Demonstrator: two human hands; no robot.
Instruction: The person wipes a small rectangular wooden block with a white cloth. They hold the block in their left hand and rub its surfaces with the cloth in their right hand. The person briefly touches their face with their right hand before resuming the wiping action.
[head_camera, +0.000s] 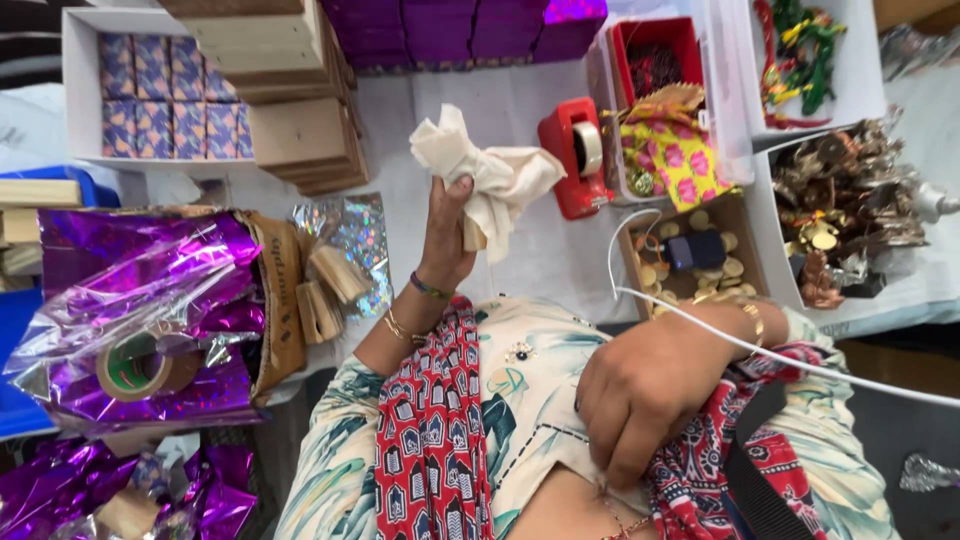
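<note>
1. A crumpled cream cloth (480, 170) was up in the air above the white tabletop (560, 250), just left of a red plastic tape holder (572, 160).
2. The left hand (447, 225) held the cloth from below. Its fingers were curled tight around the bottom of the bunch, with the thumb on top.
3. The right hand (640, 385) was down low, pressed against the person's flowered top. Its fingertips pinched the cloth of the top near the waist. A thin white cable (700, 320) ran across that wrist.
4. Right of the tape holder stood a clear box with a pink and yellow flowered cloth (675, 150) in it. Below that sat a cardboard box of gold coins (715, 275).
5. Further left, small plain wooden boxes (335, 285) lay on a shiny silver sheet. Beside them was crinkly purple foil (140, 280) with a brown roll of tape (140, 365) on it.
6. What could go wrong, I think: only the bottom of the cloth was gripped, so a loose corner could slip and flop onto the tape holder. The white cable could also catch on the right wrist and tug the coin box.
</note>
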